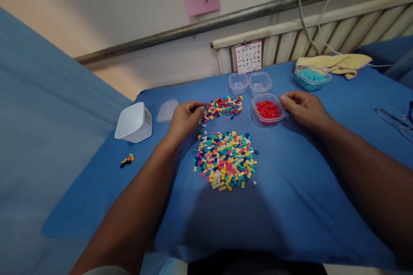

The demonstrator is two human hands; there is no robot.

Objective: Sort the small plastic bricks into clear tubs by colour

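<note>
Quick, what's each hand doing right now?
Left hand: fingers curled at the smaller colorful pile; can't tell if it holds a piece.
Right hand: fingertips at the rim of the clear tub; grip unclear.

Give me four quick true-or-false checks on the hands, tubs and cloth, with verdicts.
1. The right hand is at the rim of the tub of red pieces. True.
2. The left hand is inside the white box. False: it is at the edge of the farther mixed pile.
3. Two clear tubs stand behind the red pieces. True.
4. The yellow cloth hangs from the wall. False: it lies by the turquoise pieces.
</note>
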